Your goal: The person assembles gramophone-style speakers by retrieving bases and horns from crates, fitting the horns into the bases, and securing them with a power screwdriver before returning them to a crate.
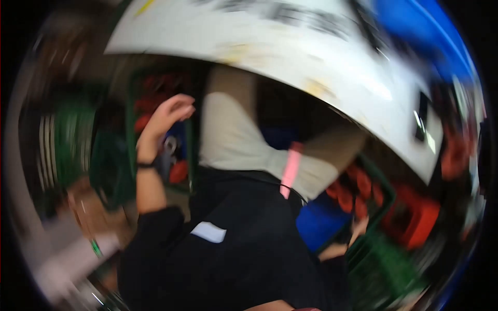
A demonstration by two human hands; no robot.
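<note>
blurred head view, tilted hard: left hand is raised, forearm bare from a pushed-up black sleeve, a dark band on the wrist, fingers loosely curled and apart, gripping nothing, hovering just before a green crate holding red and blue items. right hand sits low at the right, mostly hidden behind the black-clad body; whether its fingers are open or closed cannot be told, though it lies against the edge of another green crate filled with red pieces. a white curved tabletop arcs overhead.
</note>
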